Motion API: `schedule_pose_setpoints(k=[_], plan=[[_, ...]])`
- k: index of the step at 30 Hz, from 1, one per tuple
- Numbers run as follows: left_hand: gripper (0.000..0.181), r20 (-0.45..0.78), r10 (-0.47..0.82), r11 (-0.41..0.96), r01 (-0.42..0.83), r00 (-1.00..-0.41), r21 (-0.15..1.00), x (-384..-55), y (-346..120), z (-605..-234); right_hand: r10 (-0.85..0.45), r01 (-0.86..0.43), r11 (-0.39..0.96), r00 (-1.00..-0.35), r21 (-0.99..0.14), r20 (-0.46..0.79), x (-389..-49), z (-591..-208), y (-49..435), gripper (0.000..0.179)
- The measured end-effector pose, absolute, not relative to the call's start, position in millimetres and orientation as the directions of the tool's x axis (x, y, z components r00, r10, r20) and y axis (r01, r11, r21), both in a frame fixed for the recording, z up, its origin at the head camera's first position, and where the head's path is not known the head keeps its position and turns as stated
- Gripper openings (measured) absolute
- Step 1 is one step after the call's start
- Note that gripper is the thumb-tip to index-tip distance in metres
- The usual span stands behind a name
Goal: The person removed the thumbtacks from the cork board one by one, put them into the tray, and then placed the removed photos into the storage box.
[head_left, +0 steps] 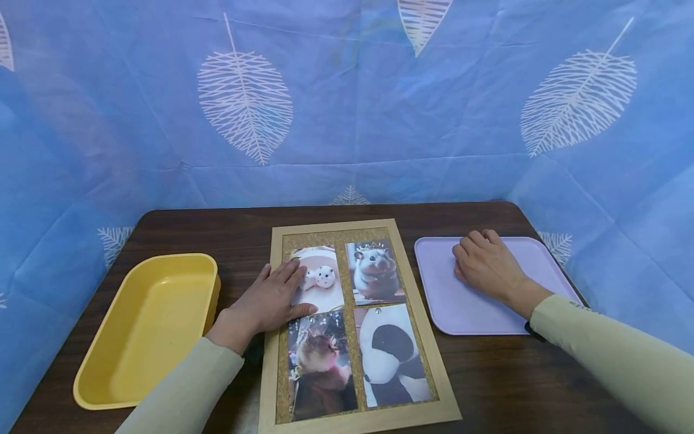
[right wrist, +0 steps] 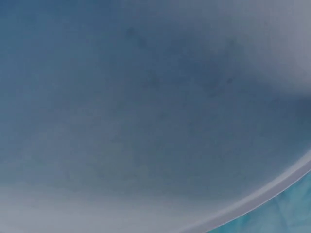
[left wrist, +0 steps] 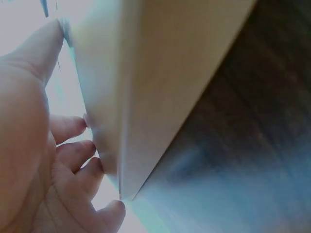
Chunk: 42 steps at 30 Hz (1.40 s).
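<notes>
My left hand lies over the left edge of a wood-framed cork board, its straight fingers resting on the photo of two small white animals. In the left wrist view, the fingers reach over the pale wooden frame. Other photos on the board show a crowned hamster, a brown furry animal and a black-and-white plush. A round pin tops the plush photo. My right hand rests on a lilac tray, fingers curled under; whatever they may hold is hidden.
A deep yellow tray stands left of the board on the dark wooden table. Blue cloth with white leaf prints hangs behind and at both sides. The lilac tray sits close to the table's right edge.
</notes>
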State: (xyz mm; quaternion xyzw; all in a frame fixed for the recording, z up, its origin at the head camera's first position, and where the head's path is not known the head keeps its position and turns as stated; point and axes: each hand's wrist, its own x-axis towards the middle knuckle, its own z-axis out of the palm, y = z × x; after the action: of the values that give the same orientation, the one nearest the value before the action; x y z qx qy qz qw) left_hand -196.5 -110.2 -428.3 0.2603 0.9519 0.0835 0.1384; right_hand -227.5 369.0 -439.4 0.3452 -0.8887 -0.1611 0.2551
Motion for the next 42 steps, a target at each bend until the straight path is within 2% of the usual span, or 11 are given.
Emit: schedule_pose_setpoints(k=[15, 18, 23, 27, 37, 42], plan=[[0.092, -0.227, 0.523, 0.849, 0.479, -0.822, 0.223, -198, -111, -431, -0.702, -0.554, 0.685, -0.675, 0.474, 0.227, -219, -443, 366, 0.026], [0.091, -0.224, 0.526, 0.848, 0.486, -0.821, 0.213, -198, -111, -431, -0.712, -0.567, 0.676, -0.668, 0.47, 0.218, -219, -444, 367, 0.025], [0.087, -0.219, 0.535, 0.843, 0.498, -0.816, 0.202, -197, -112, -430, -0.741, -0.606, 0.661, -0.618, 0.442, 0.261, -221, -446, 367, 0.022], [0.085, -0.224, 0.532, 0.845, 0.495, -0.816, 0.204, -196, -113, -429, -0.743, -0.611, 0.664, -0.604, 0.431, 0.288, -224, -447, 363, 0.022], [0.087, -0.244, 0.516, 0.855, 0.476, -0.821, 0.205, -198, -111, -429, -0.623, -0.534, 0.782, -0.668, 0.322, 0.407, -224, -440, 338, 0.022], [0.091, -0.247, 0.504, 0.861, 0.46, -0.828, 0.217, -197, -111, -426, -0.573, -0.511, 0.819, -0.706, 0.261, 0.415, -225, -432, 315, 0.023]])
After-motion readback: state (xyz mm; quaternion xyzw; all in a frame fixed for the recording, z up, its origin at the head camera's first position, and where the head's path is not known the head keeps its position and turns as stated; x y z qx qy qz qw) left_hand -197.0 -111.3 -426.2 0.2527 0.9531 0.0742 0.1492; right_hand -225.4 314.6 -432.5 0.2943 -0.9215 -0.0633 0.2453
